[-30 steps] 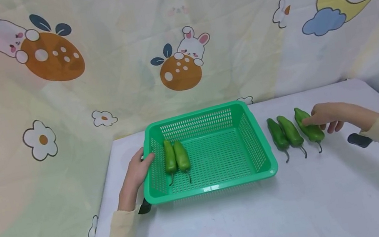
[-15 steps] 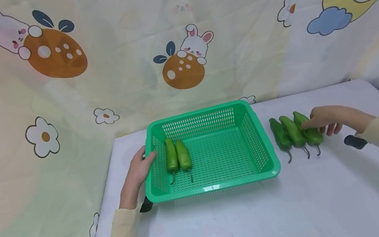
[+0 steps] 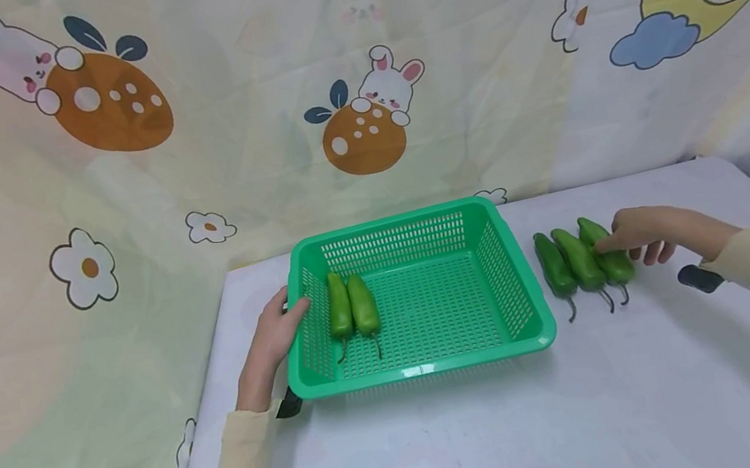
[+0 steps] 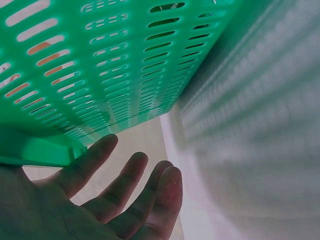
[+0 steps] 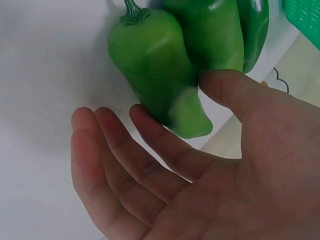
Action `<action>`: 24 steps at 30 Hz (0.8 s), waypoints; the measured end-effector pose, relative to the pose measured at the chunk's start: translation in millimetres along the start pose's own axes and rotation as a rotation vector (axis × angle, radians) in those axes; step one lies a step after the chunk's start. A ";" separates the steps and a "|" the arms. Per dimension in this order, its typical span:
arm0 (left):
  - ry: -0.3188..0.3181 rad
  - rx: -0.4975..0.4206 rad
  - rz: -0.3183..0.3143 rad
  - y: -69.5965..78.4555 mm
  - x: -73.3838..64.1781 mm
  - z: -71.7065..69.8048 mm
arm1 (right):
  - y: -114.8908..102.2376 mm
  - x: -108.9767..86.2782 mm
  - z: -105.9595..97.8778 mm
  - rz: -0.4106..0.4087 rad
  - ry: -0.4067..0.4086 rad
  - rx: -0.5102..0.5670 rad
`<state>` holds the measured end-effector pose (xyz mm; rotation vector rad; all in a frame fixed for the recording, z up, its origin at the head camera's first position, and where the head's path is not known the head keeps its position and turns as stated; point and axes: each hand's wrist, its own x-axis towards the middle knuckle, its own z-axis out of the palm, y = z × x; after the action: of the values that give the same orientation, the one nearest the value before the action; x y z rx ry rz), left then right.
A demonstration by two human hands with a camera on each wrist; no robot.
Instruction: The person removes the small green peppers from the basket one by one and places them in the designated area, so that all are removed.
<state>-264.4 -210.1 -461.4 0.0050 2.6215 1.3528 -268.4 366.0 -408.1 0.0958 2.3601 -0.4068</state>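
My left hand (image 3: 269, 343) grips the left rim of a green plastic basket (image 3: 429, 369), its thumb over the edge. The other fingers (image 4: 170, 192) spread loosely outside the slotted wall in the left wrist view. Two green peppers (image 3: 362, 307) lie side by side in the basket's left part, stems toward me. To the right of the basket, my right hand (image 3: 653, 228) pinches a third green pepper (image 5: 150, 55) near its tip, thumb on one side and index finger on the other. Its body rests on the table against a neighbouring pepper (image 3: 579, 261).
Another pepper (image 3: 555, 269) completes the row, close to the basket's right wall. A white cloth covers the table (image 3: 459, 453). Behind it hangs a printed curtain (image 3: 235, 125) with rabbits and flowers. Dark wrist devices (image 3: 701, 278) sit under both wrists.
My right hand has drawn its pepper left, closing the gap to the middle one in the row. My left hand stays on the basket rim. The head view has shifted slightly.
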 end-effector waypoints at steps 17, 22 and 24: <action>-0.003 -0.002 0.000 -0.1 -0.5 0.0 | 3.9 -4.4 -2.5 -0.012 0.003 0.003; -0.006 -0.004 -0.002 0.1 -0.5 -0.3 | 4.6 -4.3 -2.9 -0.015 0.002 0.005; -0.006 -0.006 0.000 0.2 -0.6 -0.3 | 4.6 -4.5 -3.1 -0.015 0.003 0.004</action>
<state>-263.9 -210.3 -460.9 0.0084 2.6124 1.3590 -266.3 371.6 -404.1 0.0803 2.3640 -0.4186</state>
